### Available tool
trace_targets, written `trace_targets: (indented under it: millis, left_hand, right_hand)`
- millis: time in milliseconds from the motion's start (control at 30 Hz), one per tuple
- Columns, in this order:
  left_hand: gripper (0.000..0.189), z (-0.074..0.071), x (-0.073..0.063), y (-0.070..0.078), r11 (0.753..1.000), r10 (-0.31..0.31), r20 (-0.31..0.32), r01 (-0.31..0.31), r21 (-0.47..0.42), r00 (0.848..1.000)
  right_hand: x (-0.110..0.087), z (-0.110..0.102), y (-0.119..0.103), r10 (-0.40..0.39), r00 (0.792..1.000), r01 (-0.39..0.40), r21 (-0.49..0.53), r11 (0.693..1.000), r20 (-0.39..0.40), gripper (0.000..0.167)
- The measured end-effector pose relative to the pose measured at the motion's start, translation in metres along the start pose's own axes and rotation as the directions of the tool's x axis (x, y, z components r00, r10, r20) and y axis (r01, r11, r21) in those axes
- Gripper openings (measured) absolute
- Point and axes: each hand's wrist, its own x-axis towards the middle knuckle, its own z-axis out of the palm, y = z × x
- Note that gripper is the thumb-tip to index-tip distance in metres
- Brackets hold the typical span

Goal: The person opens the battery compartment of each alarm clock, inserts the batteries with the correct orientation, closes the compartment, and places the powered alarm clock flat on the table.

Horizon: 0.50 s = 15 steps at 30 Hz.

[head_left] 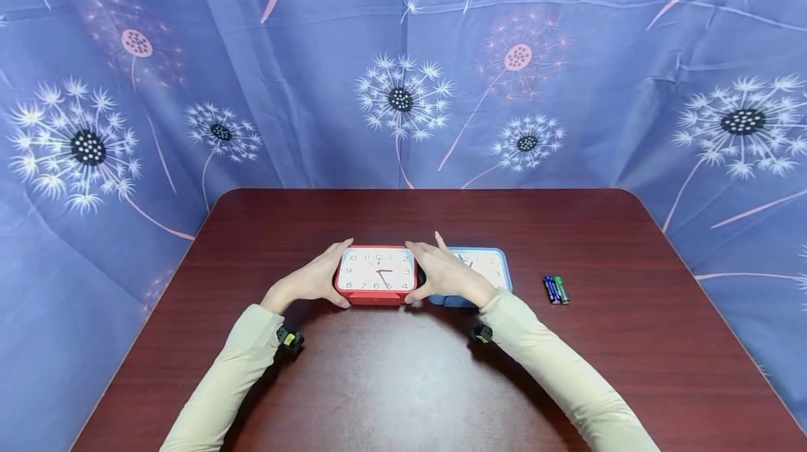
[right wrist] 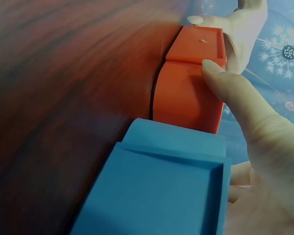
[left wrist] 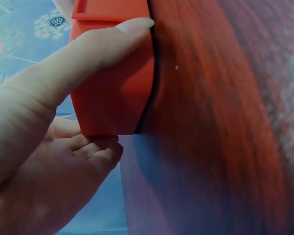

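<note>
A red alarm clock (head_left: 378, 271) lies on the table with its white face up. My left hand (head_left: 315, 277) grips its left end, thumb on the near side and fingers round the far side. At the opposite end my right hand (head_left: 446, 272) holds the same clock between thumb and fingers. In the left wrist view, the thumb presses the clock's red side (left wrist: 112, 78). A blue clock (head_left: 490, 264) sits just to the right, partly covered by my right hand and wrist. The right wrist view shows the blue clock's near side (right wrist: 157, 191) beside the red one.
Right of the blue clock, a blue battery (head_left: 551, 290) and a green one (head_left: 562, 290) lie side by side on the brown table (head_left: 391, 375). Behind the table's far edge hangs a blue dandelion-patterned curtain (head_left: 315, 87).
</note>
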Motion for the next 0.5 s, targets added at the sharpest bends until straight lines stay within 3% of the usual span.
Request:
trace_targets:
  millis: [267,500]
  left_hand:
    - [0.119,0.0026,0.0001,-0.0032,1.0,0.0,-0.012,0.0,-0.015,1.0]
    - [0.113,0.0022,0.0005,-0.0028,1.0,0.004,-0.054,-0.004,0.002,0.999]
  right_hand:
    - [0.0048,0.0024,0.0018,-0.009,1.0,0.009,0.017,1.0,0.01,0.11]
    - [0.0073,0.0056,0.0048,-0.041,0.999,0.041,-0.002,0.999,-0.028,0.107]
